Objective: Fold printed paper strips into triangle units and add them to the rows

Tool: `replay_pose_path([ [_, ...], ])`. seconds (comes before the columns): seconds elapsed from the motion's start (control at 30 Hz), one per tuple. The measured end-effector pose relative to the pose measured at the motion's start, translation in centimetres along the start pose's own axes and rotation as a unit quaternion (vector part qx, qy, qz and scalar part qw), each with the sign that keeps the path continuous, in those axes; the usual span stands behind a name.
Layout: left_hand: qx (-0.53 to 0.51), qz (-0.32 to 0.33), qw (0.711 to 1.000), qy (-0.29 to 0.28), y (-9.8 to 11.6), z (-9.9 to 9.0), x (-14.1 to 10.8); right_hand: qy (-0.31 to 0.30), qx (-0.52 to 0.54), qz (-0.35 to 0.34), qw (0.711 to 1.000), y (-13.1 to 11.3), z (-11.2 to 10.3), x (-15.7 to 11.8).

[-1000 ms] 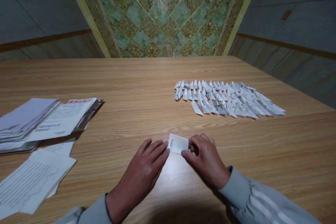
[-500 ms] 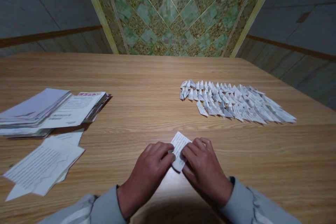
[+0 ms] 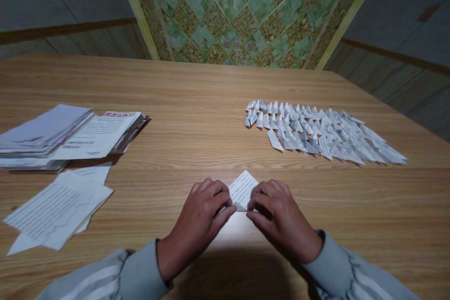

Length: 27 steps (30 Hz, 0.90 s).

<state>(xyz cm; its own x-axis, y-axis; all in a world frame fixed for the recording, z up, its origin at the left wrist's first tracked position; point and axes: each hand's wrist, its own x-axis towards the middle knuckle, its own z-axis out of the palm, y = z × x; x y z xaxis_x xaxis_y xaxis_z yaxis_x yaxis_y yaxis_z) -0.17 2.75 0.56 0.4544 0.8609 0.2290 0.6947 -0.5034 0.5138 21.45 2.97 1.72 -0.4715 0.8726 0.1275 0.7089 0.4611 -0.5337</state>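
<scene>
A small piece of printed paper (image 3: 243,187) lies near the front of the wooden table, its pointed corner facing away from me and its near edge folded up. My left hand (image 3: 202,218) pinches the left end of that fold between thumb and fingers. At the right end, my right hand (image 3: 279,218) grips the paper with curled fingers and thumb. Fingertips hide both side corners. Farther back on the right, several folded paper pieces (image 3: 316,131) stand in overlapping rows.
On the left of the table (image 3: 190,103) is a stack of papers and booklets (image 3: 94,136). Loose lined sheets (image 3: 59,206) overlap in front of it. A tiled wall (image 3: 232,14) rises behind the table's far edge.
The paper has turned so its corner points straight away, and its near edge is now folded up. My hands have shifted to the two ends of the fold. The camera view has tilted slightly.
</scene>
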Motion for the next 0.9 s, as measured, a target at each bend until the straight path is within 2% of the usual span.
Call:
replay_pose_path([
  [0.13, 0.028, -0.025, 0.999, -0.017, -0.2, 0.1, 0.4, 0.003, 0.008, 0.024, 1.000, -0.3, 0.1, 0.1],
  [0.57, 0.171, -0.011, 0.985, -0.035, 0.0, 0.4, 1.3, 0.018, -0.023, 0.054, 0.998, -0.2, 0.7, 0.2],
  [0.9, 0.192, -0.015, 0.981, -0.031, 0.2, 0.4, 1.6, 0.023, -0.041, 0.082, 0.996, -0.7, 1.1, 0.3],
])
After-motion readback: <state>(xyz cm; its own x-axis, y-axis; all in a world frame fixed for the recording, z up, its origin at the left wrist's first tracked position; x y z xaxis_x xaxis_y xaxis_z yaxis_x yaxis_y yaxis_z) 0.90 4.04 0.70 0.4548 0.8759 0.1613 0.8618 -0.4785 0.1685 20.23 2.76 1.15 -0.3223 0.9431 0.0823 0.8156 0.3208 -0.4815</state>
